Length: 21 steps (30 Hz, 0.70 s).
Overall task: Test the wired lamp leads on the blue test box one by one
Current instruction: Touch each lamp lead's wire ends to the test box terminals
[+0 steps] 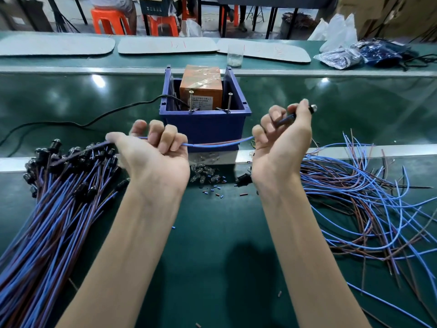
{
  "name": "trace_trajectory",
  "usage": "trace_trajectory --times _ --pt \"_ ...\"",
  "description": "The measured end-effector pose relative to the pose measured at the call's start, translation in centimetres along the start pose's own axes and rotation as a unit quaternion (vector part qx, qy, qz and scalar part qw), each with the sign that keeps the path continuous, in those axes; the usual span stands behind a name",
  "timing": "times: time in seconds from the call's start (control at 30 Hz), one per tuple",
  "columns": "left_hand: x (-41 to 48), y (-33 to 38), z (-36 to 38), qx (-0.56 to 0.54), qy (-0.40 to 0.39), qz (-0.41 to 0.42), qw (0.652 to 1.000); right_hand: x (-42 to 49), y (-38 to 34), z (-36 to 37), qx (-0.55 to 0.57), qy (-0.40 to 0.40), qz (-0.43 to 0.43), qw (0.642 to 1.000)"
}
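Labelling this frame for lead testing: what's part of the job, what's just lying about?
Job: blue test box, its two screws, the lead held between left hand and right hand, lamp-lead bundle at left, probably wire pile at right.
Lying about: plastic cup, plastic bags, cardboard sheets, orange stools.

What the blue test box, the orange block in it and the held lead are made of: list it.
Blue test box: likely moulded plastic, smooth and evenly coloured with a faint sheen. Orange block: probably cardboard wrapped in glossy clear tape, which glints. Lamp lead, gripped by left hand and right hand: flexible matt insulation, apparently plastic, since it bends.
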<state>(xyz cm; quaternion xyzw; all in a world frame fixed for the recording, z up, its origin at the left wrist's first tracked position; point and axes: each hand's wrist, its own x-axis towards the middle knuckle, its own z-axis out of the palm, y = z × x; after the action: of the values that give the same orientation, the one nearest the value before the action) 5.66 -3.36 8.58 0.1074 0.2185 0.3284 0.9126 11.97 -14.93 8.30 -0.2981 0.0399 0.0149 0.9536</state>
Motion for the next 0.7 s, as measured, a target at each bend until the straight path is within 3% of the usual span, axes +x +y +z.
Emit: trace_trajectory --times 0.1,0.27,0.4,0.57,0.63,0.7 --pt "0.2 -0.1 -0.2 0.032 0.003 0.010 0.999 0.2 -0.4 -0.2 -0.096 -0.020 0.027 0.995" --pt "1.4 0.6 -0.6 -0.016 0.060 0.017 0.998 1.0 -1.7 -0.7 -0.149 -0.069 0.012 0.986" --pt "1.4 0.0 -0.8 0.049 0.057 0.045 0.996 1.4 -2.6 -1.2 -0.208 -0.129 0.039 0.969" --pt "0.9 -1.6 -1.2 0.196 -0.113 0.056 0.972 1.7 -3.2 -1.5 -0.215 -0.177 0.090 0.956" --pt "0.8 -1.8 -1.4 0.297 -0.212 0.029 0.930 1.8 -3.5 -1.6 -0.237 -0.208 0.084 0.945" --pt "0.9 -1.7 -1.5 0.413 -0.295 -0.008 0.861 1.7 -3.5 -1.7 -0.281 -0.230 0.055 0.930"
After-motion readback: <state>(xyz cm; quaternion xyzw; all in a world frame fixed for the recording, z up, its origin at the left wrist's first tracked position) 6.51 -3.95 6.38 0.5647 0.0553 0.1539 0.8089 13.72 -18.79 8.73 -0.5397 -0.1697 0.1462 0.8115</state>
